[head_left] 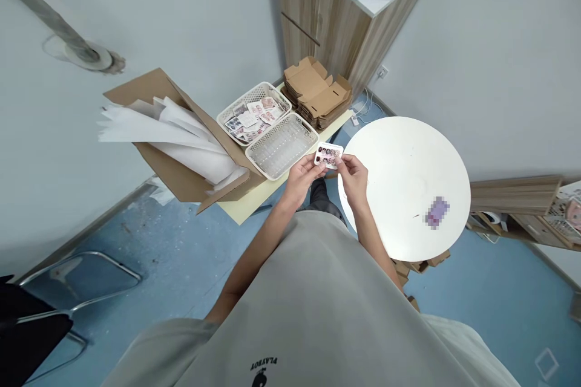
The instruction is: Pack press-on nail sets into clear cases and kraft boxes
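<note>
A small white card with dark and pink patterned pieces (328,155) is held between both my hands. My left hand (302,178) pinches its left edge and my right hand (353,176) pinches its right edge. I hold it above the floor gap between a pale yellow table (254,201) and a round white table (403,181). Just beyond the card stands an empty white basket (281,145). Behind that, a second white basket (253,112) holds several similar cards.
An open cardboard box (175,175) with rolled white sheets lies at the left of the yellow table. Flat brown carton blanks (318,94) are stacked at its far end. A small purple blurred item (437,212) rests on the round table. A wooden cabinet (336,18) stands behind. A chair (68,290) is at lower left.
</note>
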The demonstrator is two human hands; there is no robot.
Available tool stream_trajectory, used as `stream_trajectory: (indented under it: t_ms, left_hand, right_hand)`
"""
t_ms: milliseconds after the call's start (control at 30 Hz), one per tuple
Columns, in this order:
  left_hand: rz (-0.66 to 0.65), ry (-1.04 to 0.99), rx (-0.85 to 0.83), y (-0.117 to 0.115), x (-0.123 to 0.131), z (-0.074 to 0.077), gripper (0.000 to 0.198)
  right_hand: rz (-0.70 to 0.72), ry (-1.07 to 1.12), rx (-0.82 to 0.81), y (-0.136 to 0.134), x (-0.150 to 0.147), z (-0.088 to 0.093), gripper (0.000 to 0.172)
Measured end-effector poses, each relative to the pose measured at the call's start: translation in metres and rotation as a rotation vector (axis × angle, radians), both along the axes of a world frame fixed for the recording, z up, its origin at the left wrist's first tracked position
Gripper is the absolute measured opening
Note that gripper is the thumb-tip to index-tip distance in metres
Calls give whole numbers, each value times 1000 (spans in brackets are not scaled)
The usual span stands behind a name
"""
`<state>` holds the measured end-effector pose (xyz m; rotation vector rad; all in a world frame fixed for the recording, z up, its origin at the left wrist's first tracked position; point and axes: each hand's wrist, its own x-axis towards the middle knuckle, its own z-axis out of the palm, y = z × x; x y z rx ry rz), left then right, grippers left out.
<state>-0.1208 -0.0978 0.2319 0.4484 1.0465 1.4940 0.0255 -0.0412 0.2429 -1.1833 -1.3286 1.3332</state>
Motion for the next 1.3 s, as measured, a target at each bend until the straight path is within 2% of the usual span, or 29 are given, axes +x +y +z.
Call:
stream_trajectory:
  t_ms: [100,267,367,433,533,600,733,900,1067,1167,1300]
  left_hand:
    - [70,24,10,0,0,-3,55]
    - [224,104,41,6,-10,-4,55]
    - [242,187,70,6,-17,-2,51]
    - [211,232,82,4,-19,-1,48]
    - [181,238,87,2,-20,0,49]
    - [190,203,75,2,-20,-1,53]
    - [169,167,33,2,-18,-2,55]
    - [129,181,3,1,-12,2,48]
    - [194,182,9,3,-8,5,50]
    - [232,164,48,4,-5,4,50]
    - [236,188,94,6,3,5,51]
  right_hand:
    - [61,18,-26,-3,2,-1,50]
    - [325,-1,-110,-5,4,1,54]
    - [268,-33,-72,2,4,6,61]
    - [232,-62,-29,8,4,10,58]
    - [271,-84,-23,14,3,15,52]
    - [252,-56,-43,13,1,17,50]
    - [89,20,-35,7,-7,16,48]
    - [53,-34,-9,1,-12,11,47]
    - [-53,-189,213,-8,-10,28,39]
    - [-9,-257,323,-15,-10,41,30]
    - [72,-266,309,-20,-15,41,33]
